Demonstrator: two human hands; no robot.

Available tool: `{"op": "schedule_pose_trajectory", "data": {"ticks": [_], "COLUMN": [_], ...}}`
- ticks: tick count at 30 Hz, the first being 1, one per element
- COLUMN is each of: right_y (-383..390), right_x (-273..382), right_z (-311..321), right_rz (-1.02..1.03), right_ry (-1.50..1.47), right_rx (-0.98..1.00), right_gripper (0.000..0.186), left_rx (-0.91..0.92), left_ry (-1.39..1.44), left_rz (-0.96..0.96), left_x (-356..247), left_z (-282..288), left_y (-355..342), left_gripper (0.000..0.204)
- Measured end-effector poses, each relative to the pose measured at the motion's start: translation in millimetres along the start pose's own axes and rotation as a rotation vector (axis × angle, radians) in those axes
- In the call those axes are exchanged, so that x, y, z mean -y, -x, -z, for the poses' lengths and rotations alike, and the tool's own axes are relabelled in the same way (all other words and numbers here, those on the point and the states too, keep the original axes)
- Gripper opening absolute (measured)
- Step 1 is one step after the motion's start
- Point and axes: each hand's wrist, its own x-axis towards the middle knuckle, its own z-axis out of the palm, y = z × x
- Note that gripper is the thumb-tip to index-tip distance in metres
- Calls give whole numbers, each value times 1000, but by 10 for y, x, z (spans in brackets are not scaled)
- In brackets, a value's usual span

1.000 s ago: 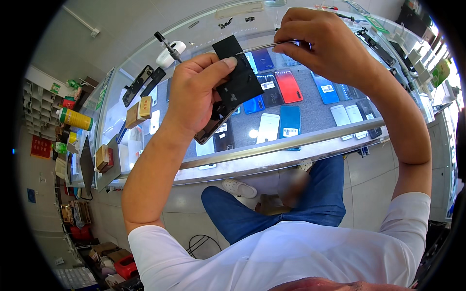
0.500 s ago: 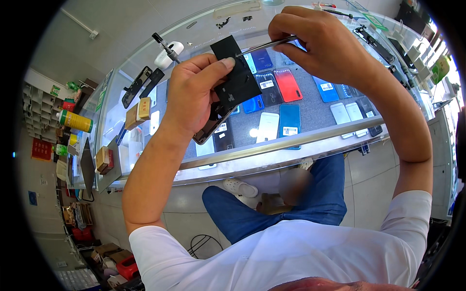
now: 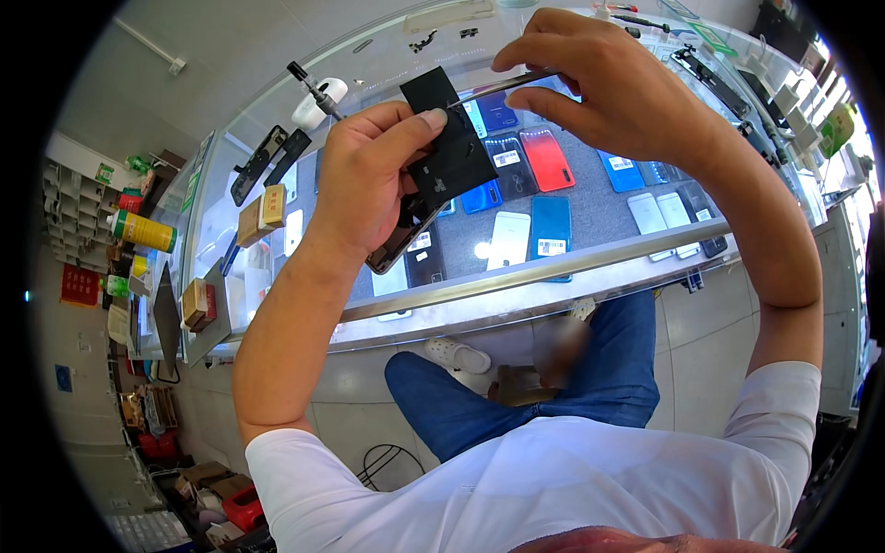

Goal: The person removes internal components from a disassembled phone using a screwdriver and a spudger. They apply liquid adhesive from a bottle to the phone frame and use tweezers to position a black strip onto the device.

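Note:
My left hand (image 3: 364, 170) is closed, its thumb pressing a flat black phone panel (image 3: 452, 166) above the display counter. Under the panel a phone body (image 3: 406, 241) with a shiny dark inside and a metal edge sticks out below that hand. Whether the panel and body are joined is hidden. In my right hand (image 3: 599, 78) are slim metal tweezers (image 3: 507, 87), their tips at the panel's edge beside my left thumb. The index finger and thumb of that hand stand apart, while the tweezers lie against the other fingers.
A glass counter (image 3: 387, 300) with a metal edge holds several phones and cases, among them a red case (image 3: 547, 158). On its top lie a screwdriver (image 3: 313, 88), a white rounded case (image 3: 334, 97), small boxes (image 3: 262, 215), dark phone parts (image 3: 260, 166) and a yellow can (image 3: 146, 230).
My right index finger and thumb have spread apart from the tweezers, and that hand has tilted slightly. The left hand and panel stay in place.

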Motion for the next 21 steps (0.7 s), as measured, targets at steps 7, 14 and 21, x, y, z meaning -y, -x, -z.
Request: {"op": "schedule_pose_trajectory", "data": {"ticks": [7, 14, 21], "right_y": [18, 4, -18], "right_x": [-37, -20, 33], "right_z": [20, 30, 4], "right_rz": [51, 37, -37], "right_ry": [-31, -32, -55], "right_rx": [84, 81, 41], "right_gripper": [13, 10, 17], "left_rx": [-15, 2, 6], "left_ry": [32, 12, 41], "left_rz": [7, 9, 7], "left_x": [-17, -2, -13], "left_z": [-49, -7, -21], "left_y": [4, -1, 0], "left_gripper": [20, 19, 19]}}
